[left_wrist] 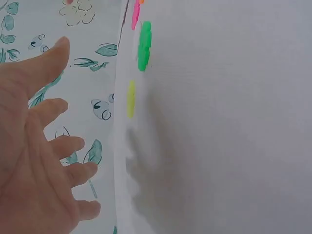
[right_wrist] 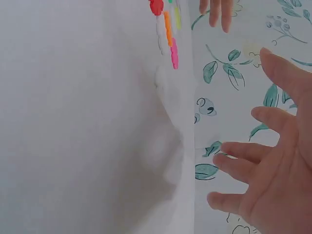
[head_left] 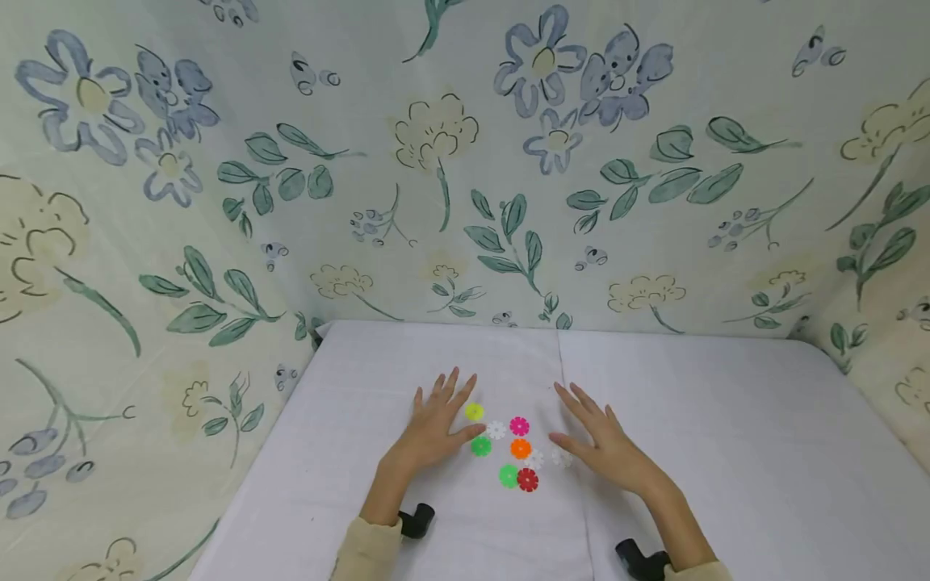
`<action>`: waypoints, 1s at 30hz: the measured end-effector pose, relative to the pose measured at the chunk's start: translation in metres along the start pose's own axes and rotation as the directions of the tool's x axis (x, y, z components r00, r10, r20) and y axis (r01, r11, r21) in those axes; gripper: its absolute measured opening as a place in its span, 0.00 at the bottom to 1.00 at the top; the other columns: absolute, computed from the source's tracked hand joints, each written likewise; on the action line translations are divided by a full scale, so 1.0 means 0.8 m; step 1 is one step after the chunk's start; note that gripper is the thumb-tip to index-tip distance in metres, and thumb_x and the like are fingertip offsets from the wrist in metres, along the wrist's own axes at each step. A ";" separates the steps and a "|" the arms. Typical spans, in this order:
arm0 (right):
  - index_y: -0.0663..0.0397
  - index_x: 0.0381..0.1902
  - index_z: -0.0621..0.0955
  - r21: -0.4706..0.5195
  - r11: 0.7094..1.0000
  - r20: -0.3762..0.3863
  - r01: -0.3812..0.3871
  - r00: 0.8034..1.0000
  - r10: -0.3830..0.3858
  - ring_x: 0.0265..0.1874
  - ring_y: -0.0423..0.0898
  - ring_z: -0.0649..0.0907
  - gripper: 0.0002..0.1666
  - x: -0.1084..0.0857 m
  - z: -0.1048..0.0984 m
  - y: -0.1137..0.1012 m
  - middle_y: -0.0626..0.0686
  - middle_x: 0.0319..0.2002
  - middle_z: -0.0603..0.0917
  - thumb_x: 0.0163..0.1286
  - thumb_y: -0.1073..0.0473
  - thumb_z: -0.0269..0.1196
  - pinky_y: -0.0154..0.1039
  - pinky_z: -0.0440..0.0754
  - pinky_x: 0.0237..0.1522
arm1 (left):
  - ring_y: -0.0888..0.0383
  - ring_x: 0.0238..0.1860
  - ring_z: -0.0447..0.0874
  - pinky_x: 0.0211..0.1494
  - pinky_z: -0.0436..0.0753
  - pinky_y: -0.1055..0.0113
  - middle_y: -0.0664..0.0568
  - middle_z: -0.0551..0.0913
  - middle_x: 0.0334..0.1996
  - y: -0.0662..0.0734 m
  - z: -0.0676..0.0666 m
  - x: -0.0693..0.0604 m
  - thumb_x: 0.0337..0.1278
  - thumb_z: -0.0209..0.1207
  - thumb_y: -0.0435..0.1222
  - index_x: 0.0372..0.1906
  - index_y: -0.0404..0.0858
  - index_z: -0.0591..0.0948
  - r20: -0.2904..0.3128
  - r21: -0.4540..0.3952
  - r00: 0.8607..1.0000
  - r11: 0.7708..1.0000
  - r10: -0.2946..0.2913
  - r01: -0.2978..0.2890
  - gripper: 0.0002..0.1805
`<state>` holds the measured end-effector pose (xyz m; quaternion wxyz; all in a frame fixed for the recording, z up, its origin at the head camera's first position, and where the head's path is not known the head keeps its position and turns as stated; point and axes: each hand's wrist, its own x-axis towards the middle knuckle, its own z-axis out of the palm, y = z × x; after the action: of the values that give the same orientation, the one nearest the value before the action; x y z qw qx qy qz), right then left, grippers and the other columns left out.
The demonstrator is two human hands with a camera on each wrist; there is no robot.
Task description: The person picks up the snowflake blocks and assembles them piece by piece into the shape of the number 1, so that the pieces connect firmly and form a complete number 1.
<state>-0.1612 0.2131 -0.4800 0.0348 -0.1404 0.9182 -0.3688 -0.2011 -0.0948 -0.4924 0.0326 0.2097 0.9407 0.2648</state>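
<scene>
Several flat, notched plastic discs lie in a loose group on the white cloth. In the head view I see a yellow disc [head_left: 475, 411], a pink disc [head_left: 519, 426], an orange disc [head_left: 521, 449], a red disc [head_left: 528, 480], a green disc [head_left: 481, 446], a lighter green disc [head_left: 508, 476] and a white disc [head_left: 496, 430], with more white ones at the right. My left hand [head_left: 434, 424] hovers at the group's left side, fingers spread, holding nothing. On the right side my right hand [head_left: 606, 448] is spread likewise, its palm above the cloth and bare of any object.
A white cloth [head_left: 363, 387] with a crease covers the table. Floral fabric [head_left: 436, 218] hangs behind and at both sides. Black wrist-worn pieces [head_left: 417, 521] show beneath the left forearm and at the right one.
</scene>
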 end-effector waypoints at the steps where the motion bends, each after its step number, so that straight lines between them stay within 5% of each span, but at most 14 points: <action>1: 0.38 0.82 0.60 0.032 0.999 0.016 -0.006 1.000 0.006 0.79 0.69 0.60 0.45 0.000 -0.002 0.002 0.63 0.81 0.59 0.74 0.41 0.64 0.75 0.50 0.76 | 0.36 0.84 0.45 0.81 0.44 0.30 0.42 0.48 0.85 0.000 -0.001 0.000 0.71 0.57 0.58 0.83 0.50 0.57 0.009 -0.034 1.000 0.999 0.002 -0.001 0.43; 5: 0.40 0.79 0.67 0.157 0.987 0.085 -0.027 0.996 0.014 0.70 0.62 0.75 0.39 0.001 -0.009 0.009 0.59 0.75 0.72 0.73 0.46 0.66 0.66 0.74 0.68 | 0.38 0.82 0.56 0.81 0.57 0.36 0.42 0.58 0.82 0.000 -0.002 0.001 0.69 0.63 0.52 0.79 0.47 0.67 0.024 -0.121 1.000 0.993 -0.003 0.006 0.38; 10: 0.49 0.72 0.76 0.238 0.970 0.139 -0.045 0.990 0.012 0.54 0.53 0.81 0.33 0.003 -0.015 0.022 0.59 0.60 0.83 0.72 0.51 0.69 0.40 0.85 0.52 | 0.42 0.65 0.77 0.69 0.78 0.46 0.43 0.79 0.65 -0.001 -0.005 0.002 0.61 0.72 0.41 0.66 0.41 0.81 0.020 -0.250 1.000 0.968 -0.011 0.016 0.28; 13: 0.54 0.68 0.79 0.295 0.951 0.200 -0.088 0.979 0.028 0.43 0.49 0.82 0.30 0.003 -0.015 0.031 0.59 0.49 0.84 0.71 0.54 0.69 0.33 0.85 0.41 | 0.49 0.50 0.80 0.53 0.82 0.59 0.45 0.84 0.50 -0.003 -0.007 0.000 0.53 0.76 0.35 0.57 0.40 0.87 0.053 -0.339 0.998 0.940 -0.024 0.040 0.24; 17: 0.59 0.65 0.81 0.354 0.923 0.280 -0.149 0.959 0.047 0.28 0.46 0.81 0.28 0.003 -0.010 0.041 0.56 0.38 0.82 0.69 0.58 0.70 0.32 0.83 0.32 | 0.55 0.37 0.77 0.39 0.75 0.71 0.45 0.83 0.41 -0.007 -0.005 -0.001 0.47 0.78 0.31 0.51 0.37 0.89 0.114 -0.373 0.993 0.926 -0.018 0.060 0.22; 30: 0.58 0.57 0.87 0.320 0.926 0.217 -0.203 0.967 0.137 0.20 0.37 0.64 0.25 0.006 0.002 0.054 0.45 0.19 0.64 0.63 0.57 0.75 0.29 0.62 0.23 | 0.58 0.31 0.73 0.33 0.73 0.71 0.50 0.82 0.31 -0.007 0.007 0.008 0.43 0.79 0.28 0.39 0.40 0.92 0.108 -0.345 0.993 0.935 -0.049 0.084 0.13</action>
<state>-0.1758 0.2406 -0.5110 0.1780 -0.0864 0.8420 -0.5018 -0.2081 -0.0933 -0.4998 0.1240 0.1813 0.8827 0.4155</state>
